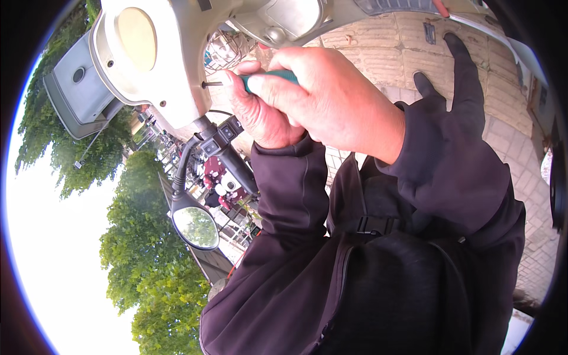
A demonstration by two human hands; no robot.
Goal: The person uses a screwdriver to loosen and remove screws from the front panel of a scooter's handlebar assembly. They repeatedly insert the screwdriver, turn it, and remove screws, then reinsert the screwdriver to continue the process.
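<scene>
A screwdriver (285, 76) with a green handle lies nearly level, its thin shaft pointing left. Its tip meets a hole in the side of a scooter's cream-coloured front panel (183, 53). Wrapped around the handle is my right hand (340, 89), closed, at the far end from the panel. My left hand (257, 115) is closed around the shaft end of the tool, close to the panel, its thumb and fingers steadying it. The palms hide part of the handle. Whether a screw sits in the hole cannot be made out.
Below the panel are a black handlebar with switches (220, 137) and a round mirror (195, 226). A grey box-like part (80, 89) sticks out at the left. Paving (378, 56) spreads at upper right. Trees (142, 236) and parked vehicles stand beyond.
</scene>
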